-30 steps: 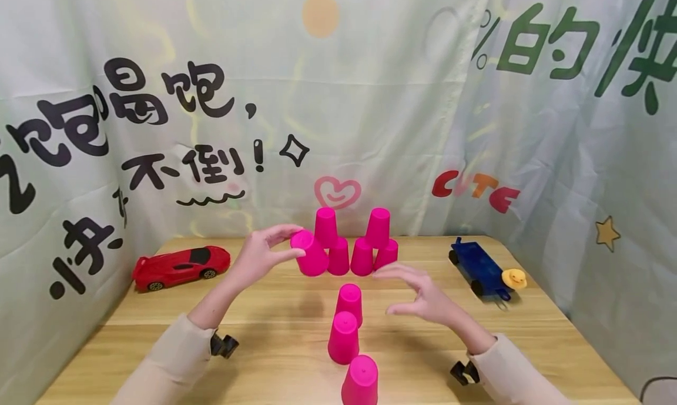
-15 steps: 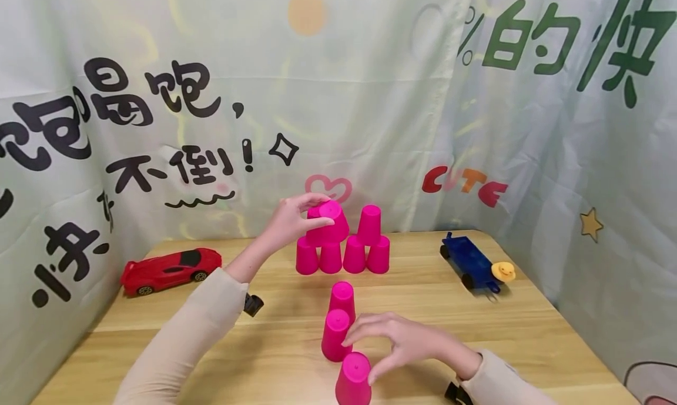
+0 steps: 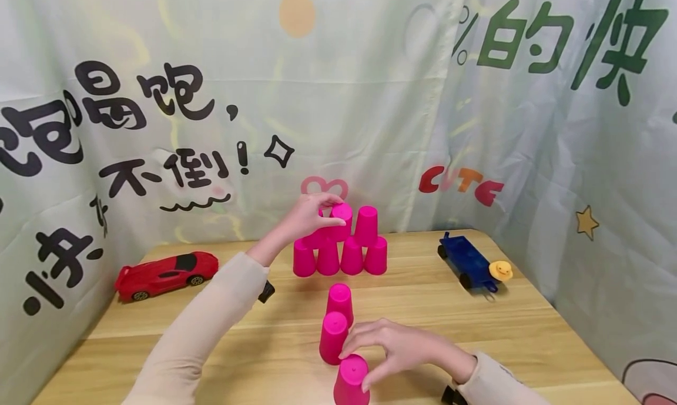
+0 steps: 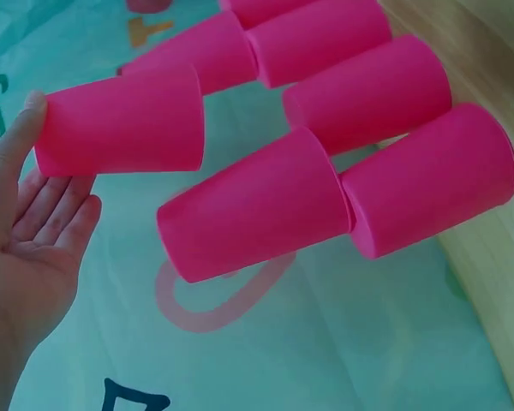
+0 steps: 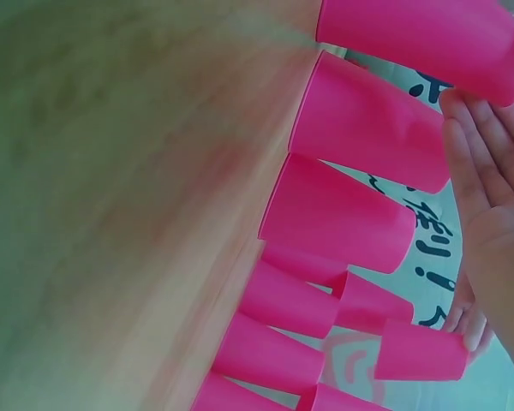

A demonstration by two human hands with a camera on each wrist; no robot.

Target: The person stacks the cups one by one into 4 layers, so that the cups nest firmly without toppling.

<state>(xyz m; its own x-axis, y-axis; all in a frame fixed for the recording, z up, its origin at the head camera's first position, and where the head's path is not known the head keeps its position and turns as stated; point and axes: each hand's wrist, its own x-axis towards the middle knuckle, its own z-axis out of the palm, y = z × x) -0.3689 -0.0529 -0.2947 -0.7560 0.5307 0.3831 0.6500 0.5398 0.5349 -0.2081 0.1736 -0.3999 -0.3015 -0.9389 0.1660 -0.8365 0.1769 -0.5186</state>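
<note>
My left hand (image 3: 312, 220) pinches an upside-down pink cup (image 3: 341, 220) between thumb and fingers. It is at the back stack, in front of and partly over the second-level cups. In the left wrist view the held cup (image 4: 120, 124) stands apart from the second-level cup (image 4: 253, 210) beside it. Several bottom cups (image 3: 328, 259) stand side by side under two upper cups, the right one (image 3: 367, 226) plainly visible. Near the front edge, my right hand (image 3: 394, 349) grips the nearest upside-down cup (image 3: 352, 381), thumb on its right side, fingers behind it.
Two more upside-down cups, a middle one (image 3: 334, 338) and a farther one (image 3: 340, 302), stand in line between the right hand and the stack. A red toy car (image 3: 166, 275) is at left. At right are a blue wheeled toy (image 3: 468, 261) and a yellow duck (image 3: 500, 270).
My left hand has carried its cup from the stack's left side up and right to the second level. My right hand has come down and toward me onto the nearest cup.
</note>
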